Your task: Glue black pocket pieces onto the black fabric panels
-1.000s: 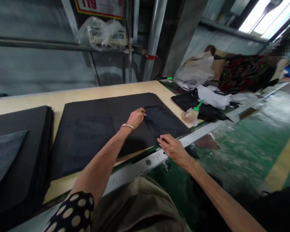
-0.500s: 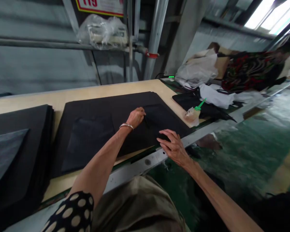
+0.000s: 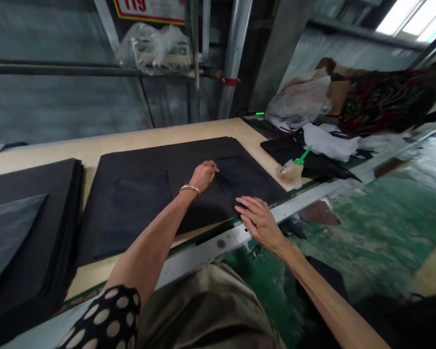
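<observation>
Left grip [image 3: 203, 177] pinches black cloth [image 3: 138, 162]; right grip [image 3: 258, 223] spreads wide at its near edge.

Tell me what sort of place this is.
Probably a garment workshop: black cloth panels lie on a long wooden cutting table, beside a stack of black cloth, above a green-painted factory floor.

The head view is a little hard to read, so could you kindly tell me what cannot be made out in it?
Left hand: its palm hides whether the fingers pinch the black cloth.
Stack of black cloth: cut off by the left edge.
Sign: cut off by the top edge.
Wrapped item: blurred by its plastic bag.
Cardboard box: mostly hidden by the white bag.
</observation>
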`<state>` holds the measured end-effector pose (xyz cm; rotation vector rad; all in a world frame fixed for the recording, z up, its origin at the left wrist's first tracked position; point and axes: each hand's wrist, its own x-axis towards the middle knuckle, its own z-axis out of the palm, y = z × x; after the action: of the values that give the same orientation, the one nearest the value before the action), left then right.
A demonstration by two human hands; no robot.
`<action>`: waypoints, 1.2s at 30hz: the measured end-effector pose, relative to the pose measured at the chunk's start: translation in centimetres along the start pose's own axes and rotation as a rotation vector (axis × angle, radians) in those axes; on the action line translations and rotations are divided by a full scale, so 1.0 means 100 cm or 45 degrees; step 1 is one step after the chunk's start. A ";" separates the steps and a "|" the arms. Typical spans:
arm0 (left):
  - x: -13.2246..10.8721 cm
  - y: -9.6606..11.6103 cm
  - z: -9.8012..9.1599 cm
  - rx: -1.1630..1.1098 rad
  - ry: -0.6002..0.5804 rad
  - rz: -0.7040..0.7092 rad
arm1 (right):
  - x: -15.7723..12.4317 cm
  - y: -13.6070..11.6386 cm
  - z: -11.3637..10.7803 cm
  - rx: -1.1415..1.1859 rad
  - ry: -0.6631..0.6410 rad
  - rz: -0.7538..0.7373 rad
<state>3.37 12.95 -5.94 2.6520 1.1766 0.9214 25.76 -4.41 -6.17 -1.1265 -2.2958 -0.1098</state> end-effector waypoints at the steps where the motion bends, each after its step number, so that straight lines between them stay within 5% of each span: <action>1: 0.000 0.000 0.000 -0.002 0.002 -0.007 | 0.000 0.000 0.000 0.002 -0.007 0.000; 9: 0.001 0.010 -0.004 0.032 0.029 -0.145 | -0.001 0.002 -0.002 -0.019 -0.056 -0.013; 12: 0.003 0.027 -0.009 0.127 0.086 -0.208 | -0.002 0.001 -0.002 -0.030 -0.055 0.013; 16: 0.013 0.061 -0.004 0.121 0.169 -0.076 | -0.002 0.000 -0.001 -0.041 -0.064 0.022; 20: 0.025 0.084 0.024 0.020 0.057 0.035 | -0.002 -0.001 -0.002 -0.061 -0.068 0.019; 25: 0.025 0.081 0.054 0.133 -0.097 -0.013 | -0.005 0.000 0.001 -0.094 -0.109 0.050; 36: 0.018 0.082 0.050 0.231 -0.302 0.082 | -0.001 -0.010 -0.006 -0.316 -0.166 -0.054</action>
<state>12.38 9.24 -6.55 2.8568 1.1749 0.5096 25.30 -5.30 -5.58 -1.2389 -2.4739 -0.3562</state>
